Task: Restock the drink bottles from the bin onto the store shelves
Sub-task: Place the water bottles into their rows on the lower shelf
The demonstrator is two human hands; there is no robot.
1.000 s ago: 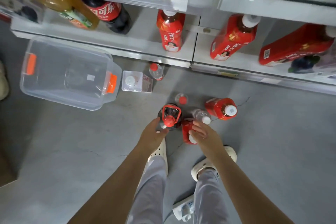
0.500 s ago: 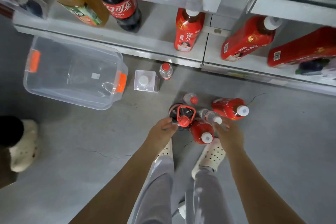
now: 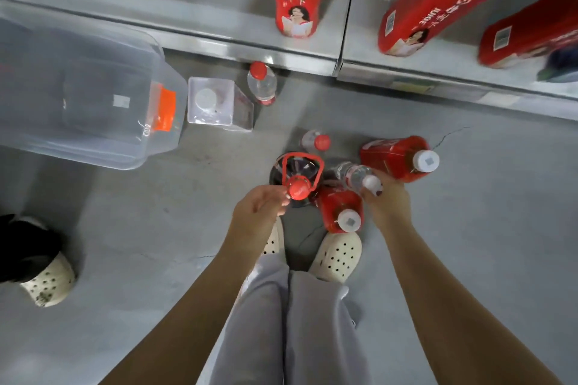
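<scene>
1. Left hand (image 3: 261, 211): fingers curled, tips against the red cap of the large dark cola bottle with red carry loop (image 3: 297, 173); grip or mere touch, cannot tell.
2. Right hand (image 3: 386, 203): fingers wrapped round the small clear plastic water bottle with white cap (image 3: 356, 175), tilted.
3. Red-wrapped juice bottle (image 3: 341, 211) stands between both sets of fingers (crowded).
4. Judgement: hook the loop fully, lift straight up clear of neighbours; grey metal shelf (image 3: 219, 37) lies beyond the fingertips.

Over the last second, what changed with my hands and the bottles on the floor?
Your right hand left the red bottle by your feet, moved right and gripped the small water bottle. Your left hand still holds the cola bottle by its cap. Other bottles stayed put.
</scene>
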